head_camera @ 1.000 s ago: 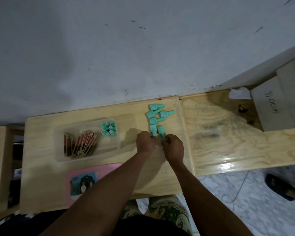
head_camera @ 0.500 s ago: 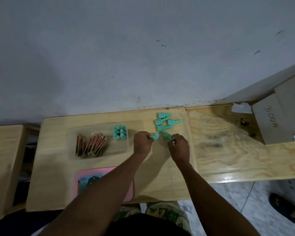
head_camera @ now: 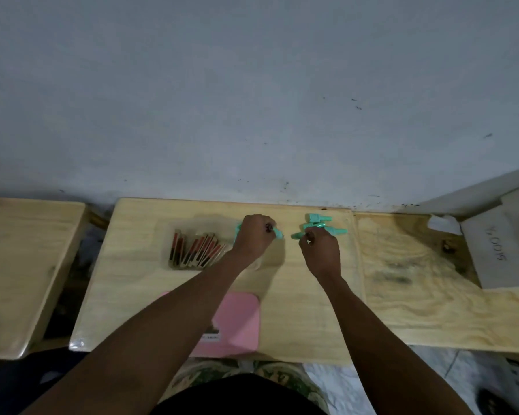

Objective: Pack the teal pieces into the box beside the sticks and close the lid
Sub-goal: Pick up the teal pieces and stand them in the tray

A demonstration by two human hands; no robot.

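My left hand [head_camera: 253, 238] pinched a teal piece [head_camera: 278, 233] over the box [head_camera: 186, 226], sticks [head_camera: 197, 250] just leftward; my right hand [head_camera: 320, 250] pinched a second piece [head_camera: 297, 235].

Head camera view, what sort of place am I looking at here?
Probably a plain home room or informal workspace: plywood tables pushed against a scuffed grey wall, a tiled floor below, and a hand-marked cardboard sheet at the right.

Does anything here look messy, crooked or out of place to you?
Mildly. The sticks lean at mixed angles in the clear box, the loose teal pieces lie jumbled by the far edge, and the neighbouring board carries dark smudges.
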